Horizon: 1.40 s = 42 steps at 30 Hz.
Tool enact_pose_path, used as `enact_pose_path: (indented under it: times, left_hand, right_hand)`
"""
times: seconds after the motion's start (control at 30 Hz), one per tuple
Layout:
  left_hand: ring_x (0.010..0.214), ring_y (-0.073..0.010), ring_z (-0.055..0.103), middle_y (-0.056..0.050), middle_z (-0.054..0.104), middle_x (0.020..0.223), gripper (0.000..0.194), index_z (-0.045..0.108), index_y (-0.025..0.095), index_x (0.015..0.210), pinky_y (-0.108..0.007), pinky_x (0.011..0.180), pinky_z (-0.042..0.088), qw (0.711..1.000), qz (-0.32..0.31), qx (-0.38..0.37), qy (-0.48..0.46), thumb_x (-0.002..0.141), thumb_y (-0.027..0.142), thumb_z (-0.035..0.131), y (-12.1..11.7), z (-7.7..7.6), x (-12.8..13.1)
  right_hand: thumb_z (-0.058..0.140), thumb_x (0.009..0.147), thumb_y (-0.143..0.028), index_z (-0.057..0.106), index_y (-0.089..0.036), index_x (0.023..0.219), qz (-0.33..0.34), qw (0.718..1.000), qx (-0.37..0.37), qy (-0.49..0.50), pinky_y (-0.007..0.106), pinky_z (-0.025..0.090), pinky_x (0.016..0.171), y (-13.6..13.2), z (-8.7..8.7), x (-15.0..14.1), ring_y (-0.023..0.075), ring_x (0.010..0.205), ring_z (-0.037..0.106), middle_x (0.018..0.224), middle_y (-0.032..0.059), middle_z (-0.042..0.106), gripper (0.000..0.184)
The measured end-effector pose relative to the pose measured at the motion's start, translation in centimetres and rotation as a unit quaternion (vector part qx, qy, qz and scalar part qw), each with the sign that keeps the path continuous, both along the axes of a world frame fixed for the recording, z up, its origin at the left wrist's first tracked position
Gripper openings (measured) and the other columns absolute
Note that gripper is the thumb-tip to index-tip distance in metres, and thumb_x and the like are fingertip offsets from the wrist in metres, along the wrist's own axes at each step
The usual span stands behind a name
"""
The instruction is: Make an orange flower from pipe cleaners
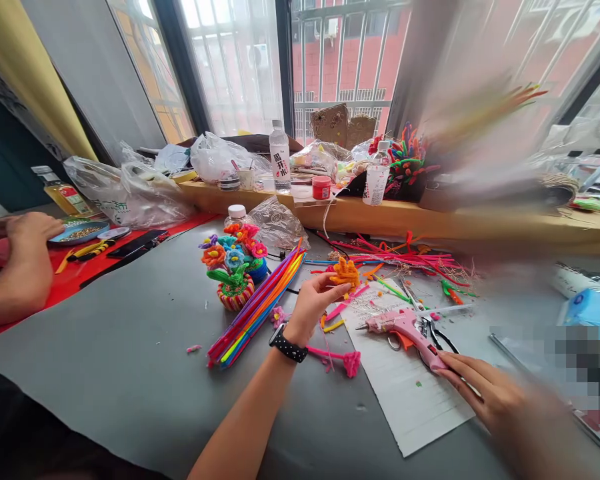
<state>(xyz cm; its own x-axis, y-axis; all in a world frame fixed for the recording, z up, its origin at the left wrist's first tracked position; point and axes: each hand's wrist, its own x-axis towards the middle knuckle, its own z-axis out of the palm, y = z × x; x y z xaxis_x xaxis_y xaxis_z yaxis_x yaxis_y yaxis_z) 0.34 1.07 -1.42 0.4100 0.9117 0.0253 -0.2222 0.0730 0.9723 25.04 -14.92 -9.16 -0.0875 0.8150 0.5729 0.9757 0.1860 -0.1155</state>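
Note:
My left hand (310, 308), with a black dotted watch on the wrist, pinches a small orange pipe-cleaner flower (345, 272) above the grey table. My right hand (485, 387) is low at the right, its fingers reaching onto the handle end of a pink glue gun (405, 328) that lies on a sheet of white paper (410, 393). The fingers are stretched and slightly blurred. Scissors (430, 327) lie beside the gun. A pink pipe-cleaner stem with a fuzzy end (347, 361) lies just below my left wrist.
A bundle of coloured pipe cleaners (255, 310) and a small pot of pipe-cleaner flowers (235, 267) stand left of my hand. Loose stems (395, 257) litter the far table. Another person's hands (25, 267) rest at the left on a red mat. Bottles (280, 157) and bags crowd the wooden sill.

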Motion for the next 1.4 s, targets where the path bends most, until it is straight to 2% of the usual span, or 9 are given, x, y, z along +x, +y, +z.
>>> enact_pose_path:
  times: [0.13, 0.27, 0.47, 0.67, 0.77, 0.87, 1.1, 1.27, 1.4]
  left_hand:
    - [0.08, -0.0152, 0.06, -0.007, 0.066, 0.088, 0.027, 0.065, 0.013, 0.086, -0.023, 0.069, 0.044, 0.999, -0.028, 0.01, 0.013, 0.063, 0.026, 0.068, -0.2, 0.1, 0.1]
    - [0.082, -0.0168, 0.06, -0.007, 0.066, 0.09, 0.033, 0.063, 0.014, 0.09, -0.025, 0.07, 0.046, 0.999, -0.03, -0.004, -0.015, 0.06, 0.024, 0.07, -0.2, -0.3, 0.4]
    - [0.087, -0.0183, 0.06, -0.009, 0.065, 0.097, 0.034, 0.062, 0.012, 0.09, -0.03, 0.081, 0.044, 0.996, -0.01, -0.049, -0.068, 0.06, 0.023, 0.071, 0.3, -0.6, 0.3]
    - [0.086, -0.0176, 0.06, -0.008, 0.065, 0.094, 0.033, 0.061, 0.012, 0.089, -0.031, 0.081, 0.044, 0.993, 0.057, -0.054, -0.093, 0.06, 0.022, 0.071, 0.6, -0.9, 0.3]
    - [0.088, -0.0185, 0.06, -0.008, 0.065, 0.094, 0.033, 0.06, 0.012, 0.089, -0.032, 0.083, 0.043, 0.99, 0.088, -0.037, -0.103, 0.059, 0.021, 0.071, 0.7, -1.2, 0.4]
    - [0.086, -0.0184, 0.061, -0.008, 0.065, 0.092, 0.031, 0.059, 0.013, 0.086, -0.032, 0.081, 0.044, 0.991, 0.102, 0.006, -0.084, 0.059, 0.021, 0.071, 0.6, -1.4, 0.6]
    - [0.084, -0.019, 0.061, -0.007, 0.065, 0.09, 0.029, 0.058, 0.016, 0.088, -0.03, 0.077, 0.046, 0.989, 0.113, 0.094, -0.029, 0.062, 0.025, 0.068, 0.3, -1.4, 0.8]
    - [0.084, -0.0176, 0.06, -0.005, 0.065, 0.09, 0.024, 0.062, 0.016, 0.086, -0.028, 0.075, 0.046, 0.992, 0.079, 0.093, -0.01, 0.065, 0.026, 0.066, 0.0, -1.0, 0.7]
    - [0.081, -0.0176, 0.06, -0.005, 0.066, 0.088, 0.025, 0.065, 0.015, 0.084, -0.027, 0.072, 0.046, 0.996, 0.07, 0.047, -0.03, 0.064, 0.029, 0.067, 0.1, -0.8, 0.6]
  right_hand:
    - [0.046, 0.081, -0.038, 0.065, -0.022, 0.086, -0.009, 0.994, 0.002, 0.112, 0.032, 0.049, 0.072, 1.6, 3.7, -1.9, 0.0212, 0.078, 0.063, 0.083, 0.0054, 0.068, 0.026]
    - [0.045, 0.081, -0.037, 0.063, -0.021, 0.086, 0.019, 0.965, -0.038, 0.258, 0.031, 0.05, 0.069, 5.8, 7.0, -5.5, 0.0195, 0.079, 0.063, 0.087, 0.0051, 0.068, 0.024]
    - [0.05, 0.078, -0.032, 0.064, -0.019, 0.087, 0.122, 0.939, -0.095, 0.308, 0.031, 0.05, 0.071, 11.6, 9.3, -9.3, 0.0182, 0.08, 0.062, 0.088, 0.0054, 0.068, 0.021]
    - [0.052, 0.076, -0.037, 0.064, -0.017, 0.088, 0.128, 0.93, -0.138, 0.315, 0.031, 0.049, 0.07, 12.9, 9.4, -9.9, 0.019, 0.078, 0.063, 0.087, 0.0069, 0.068, 0.026]
    - [0.047, 0.078, -0.044, 0.066, -0.017, 0.081, 0.128, 0.921, -0.18, 0.322, 0.029, 0.049, 0.063, 12.9, 9.1, -10.1, 0.0188, 0.07, 0.063, 0.077, 0.0058, 0.068, 0.033]
    - [0.047, 0.075, -0.05, 0.067, -0.015, 0.076, 0.132, 0.89, -0.24, 0.364, 0.028, 0.05, 0.055, 12.8, 9.0, -10.4, 0.018, 0.062, 0.062, 0.07, 0.0058, 0.067, 0.04]
    - [0.059, 0.067, -0.042, 0.064, -0.013, 0.072, 0.134, 0.815, -0.295, 0.481, 0.024, 0.05, 0.053, 12.8, 9.1, -11.0, 0.0125, 0.057, 0.059, 0.066, 0.0033, 0.064, 0.029]
    - [0.057, 0.067, -0.036, 0.058, -0.014, 0.065, 0.117, 0.813, -0.294, 0.49, 0.024, 0.049, 0.053, 12.8, 8.7, -11.1, 0.0108, 0.055, 0.056, 0.062, 0.001, 0.058, 0.023]
    - [0.058, 0.067, -0.035, 0.057, -0.014, 0.067, 0.113, 0.819, -0.292, 0.481, 0.026, 0.048, 0.055, 12.9, 8.5, -10.8, 0.0115, 0.055, 0.055, 0.061, 0.0009, 0.057, 0.021]
